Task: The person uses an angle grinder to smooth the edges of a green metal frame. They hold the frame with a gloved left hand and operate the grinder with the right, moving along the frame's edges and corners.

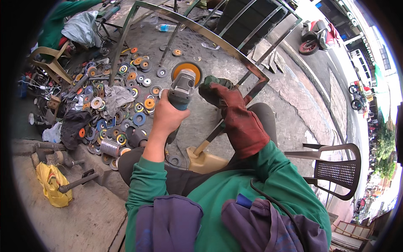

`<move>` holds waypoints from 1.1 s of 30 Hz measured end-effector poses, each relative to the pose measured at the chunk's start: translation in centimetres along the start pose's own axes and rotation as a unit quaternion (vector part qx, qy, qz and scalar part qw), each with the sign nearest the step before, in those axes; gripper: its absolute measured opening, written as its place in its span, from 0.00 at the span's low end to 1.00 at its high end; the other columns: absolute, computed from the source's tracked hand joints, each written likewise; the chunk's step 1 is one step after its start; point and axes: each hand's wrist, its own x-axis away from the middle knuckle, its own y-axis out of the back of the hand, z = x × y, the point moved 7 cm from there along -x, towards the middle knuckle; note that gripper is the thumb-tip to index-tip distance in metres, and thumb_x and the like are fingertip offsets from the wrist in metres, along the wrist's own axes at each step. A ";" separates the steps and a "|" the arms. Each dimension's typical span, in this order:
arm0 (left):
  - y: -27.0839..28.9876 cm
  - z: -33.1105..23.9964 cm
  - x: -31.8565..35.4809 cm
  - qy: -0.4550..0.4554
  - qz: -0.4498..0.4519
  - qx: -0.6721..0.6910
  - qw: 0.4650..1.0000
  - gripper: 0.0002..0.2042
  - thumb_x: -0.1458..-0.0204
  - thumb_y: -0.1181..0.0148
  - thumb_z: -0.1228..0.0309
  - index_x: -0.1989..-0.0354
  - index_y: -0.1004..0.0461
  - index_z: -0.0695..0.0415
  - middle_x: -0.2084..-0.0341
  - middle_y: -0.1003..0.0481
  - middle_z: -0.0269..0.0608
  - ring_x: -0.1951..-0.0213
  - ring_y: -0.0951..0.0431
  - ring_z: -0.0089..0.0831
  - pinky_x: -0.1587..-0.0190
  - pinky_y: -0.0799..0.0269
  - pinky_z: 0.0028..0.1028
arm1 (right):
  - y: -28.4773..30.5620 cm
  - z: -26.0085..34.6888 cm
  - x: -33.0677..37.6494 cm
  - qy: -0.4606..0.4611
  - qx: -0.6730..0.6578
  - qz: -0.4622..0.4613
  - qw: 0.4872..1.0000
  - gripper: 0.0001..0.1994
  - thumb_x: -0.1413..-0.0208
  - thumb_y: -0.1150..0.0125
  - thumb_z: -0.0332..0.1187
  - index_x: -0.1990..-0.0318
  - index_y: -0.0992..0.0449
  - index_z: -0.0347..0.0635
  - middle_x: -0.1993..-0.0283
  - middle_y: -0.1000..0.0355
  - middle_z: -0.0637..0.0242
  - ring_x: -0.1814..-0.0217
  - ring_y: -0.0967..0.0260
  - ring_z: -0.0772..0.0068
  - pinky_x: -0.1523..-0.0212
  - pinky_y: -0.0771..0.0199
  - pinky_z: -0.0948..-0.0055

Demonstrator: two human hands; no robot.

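Observation:
My bare left hand is wrapped round the body of a grey and teal angle grinder. An orange-brown disc is fitted at its far end. My right hand wears a thick red and dark green work glove, its fingers curled just right of the disc; what they hold is hidden. Beside the glove is the near corner of a shiny metal frame with several parallel bars. Below the glove, a metal bar slants down towards a pale yellow plastic piece between my legs.
Many used grinding discs are heaped on the ground at left, with grey rags among them. A yellow bag lies at lower left. A brown plastic chair stands at right. Another person in a green sleeve is at upper left. A motorcycle is parked at upper right.

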 end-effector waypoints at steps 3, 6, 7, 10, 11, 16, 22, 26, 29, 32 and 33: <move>-0.2 -0.2 -0.2 -0.003 -0.005 -0.016 1.000 0.31 0.61 0.23 0.65 0.48 0.30 0.61 0.59 0.17 0.56 0.55 0.14 0.55 0.51 0.20 0.45 | 0.1 0.1 -0.1 0.015 0.057 0.018 0.998 0.20 0.41 0.26 0.43 0.49 0.16 0.38 0.53 0.15 0.62 0.54 0.18 0.70 0.48 0.21 0.75; -0.4 -0.5 -0.3 -0.017 -0.005 -0.045 0.999 0.32 0.61 0.23 0.64 0.48 0.30 0.61 0.59 0.17 0.59 0.54 0.15 0.58 0.51 0.19 0.47 | 0.4 -0.1 0.0 0.034 0.074 -0.003 0.997 0.19 0.43 0.27 0.42 0.52 0.18 0.36 0.59 0.15 0.62 0.63 0.19 0.71 0.57 0.19 0.74; -0.4 -0.6 -0.3 -0.020 -0.002 -0.053 0.998 0.32 0.61 0.23 0.64 0.47 0.31 0.61 0.59 0.17 0.59 0.54 0.15 0.59 0.51 0.19 0.47 | 0.8 -0.1 0.1 0.043 0.110 -0.036 0.992 0.20 0.44 0.27 0.45 0.52 0.18 0.37 0.59 0.15 0.64 0.65 0.20 0.73 0.60 0.22 0.75; -0.6 -0.6 -0.1 -0.011 0.019 -0.080 0.997 0.33 0.61 0.23 0.63 0.47 0.31 0.61 0.59 0.17 0.61 0.54 0.16 0.61 0.52 0.20 0.49 | 1.0 -0.4 0.1 0.050 0.157 -0.042 0.986 0.24 0.47 0.26 0.51 0.52 0.18 0.42 0.63 0.17 0.69 0.70 0.26 0.76 0.66 0.31 0.77; -0.7 -0.6 -0.1 -0.004 0.026 -0.088 0.996 0.33 0.61 0.23 0.63 0.47 0.31 0.61 0.59 0.17 0.61 0.54 0.16 0.61 0.52 0.20 0.49 | 0.6 -0.3 0.1 0.064 0.160 -0.021 0.985 0.25 0.48 0.26 0.53 0.52 0.18 0.43 0.64 0.17 0.70 0.71 0.28 0.77 0.68 0.35 0.77; -0.8 -0.8 0.2 -0.009 0.027 -0.122 0.992 0.34 0.61 0.22 0.63 0.46 0.32 0.60 0.59 0.17 0.61 0.54 0.16 0.62 0.51 0.20 0.51 | 0.8 0.0 -0.1 0.051 0.231 -0.047 0.971 0.23 0.50 0.26 0.53 0.54 0.19 0.46 0.69 0.21 0.74 0.73 0.33 0.79 0.70 0.38 0.75; -1.1 -0.9 0.1 -0.029 0.030 -0.137 0.990 0.34 0.60 0.22 0.63 0.45 0.33 0.59 0.59 0.17 0.60 0.53 0.17 0.62 0.52 0.20 0.52 | 0.9 0.4 1.1 0.035 0.213 -0.029 0.976 0.22 0.48 0.26 0.49 0.53 0.19 0.43 0.67 0.20 0.71 0.72 0.31 0.77 0.68 0.35 0.75; -1.2 -1.4 -0.7 -0.050 0.020 -0.151 0.987 0.34 0.60 0.22 0.63 0.45 0.33 0.59 0.59 0.17 0.60 0.54 0.17 0.62 0.52 0.21 0.53 | 0.0 0.0 2.1 0.043 0.099 -0.005 0.994 0.18 0.44 0.27 0.40 0.51 0.18 0.39 0.59 0.16 0.65 0.64 0.21 0.73 0.65 0.27 0.75; -0.8 -1.9 -2.1 -0.042 -0.008 -0.161 0.986 0.34 0.61 0.21 0.64 0.45 0.33 0.59 0.59 0.17 0.59 0.55 0.16 0.60 0.53 0.20 0.51 | 0.2 1.3 3.5 0.049 -0.063 0.037 0.996 0.15 0.41 0.28 0.36 0.51 0.18 0.36 0.54 0.15 0.58 0.55 0.17 0.67 0.59 0.20 0.72; -0.7 -3.0 -4.1 -0.024 -0.030 -0.040 0.998 0.32 0.61 0.22 0.66 0.47 0.31 0.59 0.60 0.17 0.57 0.56 0.14 0.56 0.53 0.19 0.47 | 3.8 4.2 7.1 0.033 -0.048 0.100 0.993 0.17 0.37 0.34 0.38 0.47 0.20 0.33 0.51 0.17 0.54 0.48 0.17 0.59 0.43 0.17 0.60; -0.7 -3.7 -5.0 -0.033 -0.042 -0.025 0.998 0.31 0.61 0.22 0.66 0.49 0.30 0.60 0.60 0.17 0.56 0.57 0.14 0.55 0.52 0.19 0.45 | 5.1 5.0 7.5 0.018 -0.066 0.128 0.989 0.17 0.36 0.35 0.38 0.47 0.20 0.33 0.50 0.18 0.53 0.46 0.18 0.56 0.40 0.19 0.57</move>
